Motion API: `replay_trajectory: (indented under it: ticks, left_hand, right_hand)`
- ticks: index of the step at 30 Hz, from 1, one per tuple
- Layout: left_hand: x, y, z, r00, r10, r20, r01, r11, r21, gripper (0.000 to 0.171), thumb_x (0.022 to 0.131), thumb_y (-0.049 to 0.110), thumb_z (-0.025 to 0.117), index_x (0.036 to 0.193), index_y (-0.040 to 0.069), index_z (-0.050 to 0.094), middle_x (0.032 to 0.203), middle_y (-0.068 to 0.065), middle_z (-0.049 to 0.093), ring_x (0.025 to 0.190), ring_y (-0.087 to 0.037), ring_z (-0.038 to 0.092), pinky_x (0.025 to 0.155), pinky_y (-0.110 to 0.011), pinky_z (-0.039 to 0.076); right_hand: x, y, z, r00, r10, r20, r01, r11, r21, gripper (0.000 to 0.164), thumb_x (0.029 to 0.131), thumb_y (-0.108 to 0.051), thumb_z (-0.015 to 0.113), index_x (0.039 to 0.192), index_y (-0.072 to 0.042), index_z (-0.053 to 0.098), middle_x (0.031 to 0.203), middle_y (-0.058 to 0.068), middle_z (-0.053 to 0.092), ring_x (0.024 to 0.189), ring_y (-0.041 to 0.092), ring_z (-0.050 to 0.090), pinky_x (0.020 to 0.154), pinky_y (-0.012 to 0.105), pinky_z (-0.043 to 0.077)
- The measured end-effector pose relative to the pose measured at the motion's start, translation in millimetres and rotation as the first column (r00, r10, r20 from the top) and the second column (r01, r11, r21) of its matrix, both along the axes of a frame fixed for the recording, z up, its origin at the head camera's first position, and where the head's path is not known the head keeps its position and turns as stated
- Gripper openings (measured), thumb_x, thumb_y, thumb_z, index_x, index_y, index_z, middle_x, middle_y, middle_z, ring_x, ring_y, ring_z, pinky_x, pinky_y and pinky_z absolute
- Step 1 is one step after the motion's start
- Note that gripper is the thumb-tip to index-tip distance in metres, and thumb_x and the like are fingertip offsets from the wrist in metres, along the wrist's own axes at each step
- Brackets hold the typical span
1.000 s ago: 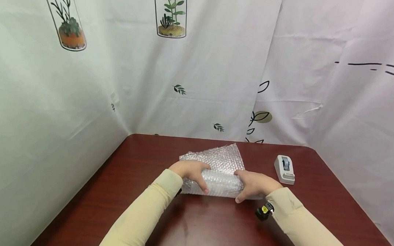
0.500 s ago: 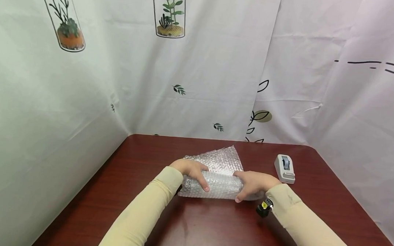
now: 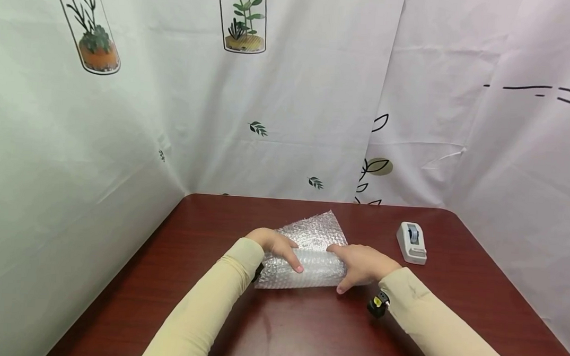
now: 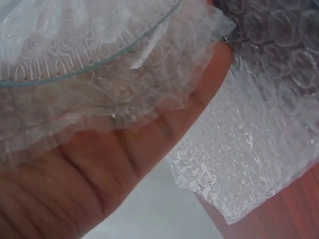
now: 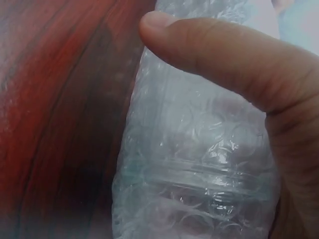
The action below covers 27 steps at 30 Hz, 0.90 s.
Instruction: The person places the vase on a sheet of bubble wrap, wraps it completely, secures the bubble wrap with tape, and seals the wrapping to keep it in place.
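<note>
A sheet of bubble wrap (image 3: 315, 230) is rolled into a cylinder around a clear object near the middle of the table, with its loose end lying flat behind. My left hand (image 3: 278, 245) grips the roll from above on the left, thumb in front. On the right, my right hand (image 3: 364, 264) holds it the same way. In the left wrist view, the clear object's round end (image 4: 75, 37) shows fine ridges and a thin teal edge; its exact kind is hidden by the wrap. The right wrist view shows my thumb (image 5: 219, 52) lying across the wrapped side.
A white tape dispenser (image 3: 412, 246) stands on the dark red wooden table (image 3: 283, 326), behind and right of my right hand. A white curtain (image 3: 288, 104) printed with plants encloses the table at the back and sides.
The roll has turned slightly, and its right side has shifted a little left with my right hand. The loose sheet behind has drawn slightly left. Both hands keep their hold.
</note>
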State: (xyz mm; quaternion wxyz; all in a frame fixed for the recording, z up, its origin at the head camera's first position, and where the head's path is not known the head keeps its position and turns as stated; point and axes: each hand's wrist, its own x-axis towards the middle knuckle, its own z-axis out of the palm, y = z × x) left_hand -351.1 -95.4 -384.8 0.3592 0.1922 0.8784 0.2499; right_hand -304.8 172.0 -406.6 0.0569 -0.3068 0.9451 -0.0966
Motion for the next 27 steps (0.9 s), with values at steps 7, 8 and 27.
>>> replay_trajectory:
  ticks: [7,8,27]
  left_hand:
    - [-0.4,0.2,3.2,0.999,-0.04,-0.027,0.038,0.998,-0.057,0.097,0.079,0.049,0.078,0.155,0.003,0.037,0.16,-0.012,0.036,0.15,-0.029,0.027,0.118,-0.044,0.029]
    - [-0.5,0.3,3.6,0.999,-0.044,-0.025,0.042,0.997,-0.061,0.097,0.079,0.049,0.077,0.154,0.003,0.037,0.16,-0.012,0.035,0.15,-0.029,0.027,0.118,-0.044,0.029]
    - [-1.5,-3.1,5.8,0.995,-0.093,-0.021,0.091,0.993,-0.078,0.087,0.084,0.054,0.069,0.15,0.002,0.044,0.155,-0.012,0.043,0.146,-0.029,0.035,0.115,-0.044,0.033]
  right_hand:
    - [-2.9,-0.8,-0.6,1.0,0.008,0.02,-0.008,1.0,-0.01,0.083,0.06,-0.037,0.091,0.132,-0.018,0.055,0.104,-0.003,0.066,0.09,0.017,0.062,0.083,0.043,0.051]
    - [-3.3,-0.9,-0.8,1.0,0.009,0.021,-0.008,1.0,-0.011,0.082,0.06,-0.037,0.091,0.132,-0.018,0.055,0.103,-0.004,0.066,0.089,0.017,0.062,0.083,0.043,0.051]
    - [-14.5,-1.9,-2.6,0.991,0.015,0.134,-0.007,0.998,-0.056,0.075,0.059,-0.035,0.09,0.125,-0.02,0.056,0.099,-0.004,0.064,0.087,0.016,0.06,0.081,0.042,0.051]
